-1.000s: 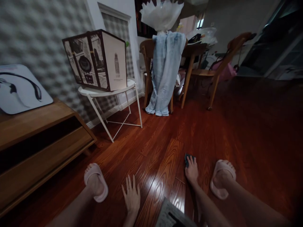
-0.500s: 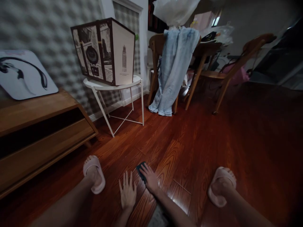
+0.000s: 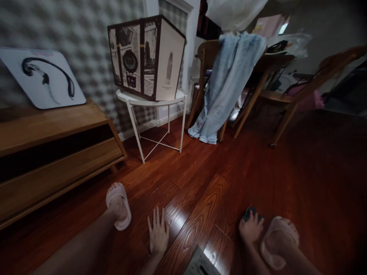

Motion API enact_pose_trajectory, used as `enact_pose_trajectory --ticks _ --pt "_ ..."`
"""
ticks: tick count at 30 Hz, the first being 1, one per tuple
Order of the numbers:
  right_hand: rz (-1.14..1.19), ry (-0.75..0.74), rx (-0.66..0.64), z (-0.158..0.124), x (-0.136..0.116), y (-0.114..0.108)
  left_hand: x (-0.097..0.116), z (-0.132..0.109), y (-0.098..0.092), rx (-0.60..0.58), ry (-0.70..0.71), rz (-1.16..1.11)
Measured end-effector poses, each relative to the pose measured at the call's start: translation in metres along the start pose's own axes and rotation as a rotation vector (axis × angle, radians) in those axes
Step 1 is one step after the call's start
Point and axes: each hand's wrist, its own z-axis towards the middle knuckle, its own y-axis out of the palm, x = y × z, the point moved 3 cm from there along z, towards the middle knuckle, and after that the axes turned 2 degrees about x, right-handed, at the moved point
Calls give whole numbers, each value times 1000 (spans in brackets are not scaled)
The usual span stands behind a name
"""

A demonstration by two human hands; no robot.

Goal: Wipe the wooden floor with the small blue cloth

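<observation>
My left hand [image 3: 158, 233] lies on the glossy red-brown wooden floor [image 3: 183, 168] with its fingers spread and nothing in it. To the right, beside the slipper on my right foot [image 3: 279, 242], my right hand [image 3: 251, 228] is closed over a small dark object [image 3: 252, 214], which rests on the floor and is partly covered by the fingers. What the dark object is cannot be made out. A grey flat object [image 3: 200, 263] shows between my arms at the bottom edge.
My left foot in a pale slipper [image 3: 122, 208] is left of my hands. Beyond stand a wooden cabinet [image 3: 63, 133], a white side table [image 3: 151, 102] bearing a patterned box [image 3: 143, 57], and wooden chairs [image 3: 282, 97], one draped with jeans [image 3: 226, 84].
My right hand has moved far to the right with the dark object, from near my left hand to beside my right foot. My left hand stays spread. The view has shifted slightly.
</observation>
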Motion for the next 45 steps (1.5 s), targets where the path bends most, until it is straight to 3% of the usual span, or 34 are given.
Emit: enact_pose_trajectory --ticks 2,5,10,12,14,16,19,22,25,28,31,34,41,43,45 --pt "5 -36 -39 -17 -39 2 2 1 -2 -7 -3 13" --pt "93 -223 -170 -53 -126 12 2 1 -4 -25 -18 10" --pt "267 -626 -461 -149 -267 32 0 1 0 -31 -14 0" --pt "301 -791 -578 -179 -301 35 1 1 1 -21 -5 24" --pt "322 -911 -639 -189 -319 36 1 1 2 -6 -2 42" --pt "321 -952 -634 -174 -320 36 1 1 2 2 -3 43" --pt "245 -862 -559 -118 -291 40 0 1 2 1 -14 18" --pt "132 -644 -428 -51 -228 43 -1 0 4 -5 -20 1" --pt "43 -382 -262 0 -141 36 -1 -1 7 -1 -22 1" --pt "-28 -128 -129 20 -61 19 -1 -1 8 3 -21 -1" --pt "-53 -55 -49 12 -31 6 -1 0 6 7 -22 -15" --pt "1 -219 -97 -18 -66 7 -1 0 4 12 -19 -26" --pt "223 -748 -511 -155 -226 22 -4 1 3 11 -17 -12" --pt "269 -860 -584 -174 -250 19 -4 1 3 24 -9 -2" --pt "300 -939 -614 -170 -258 18 -4 0 4 45 1 19"
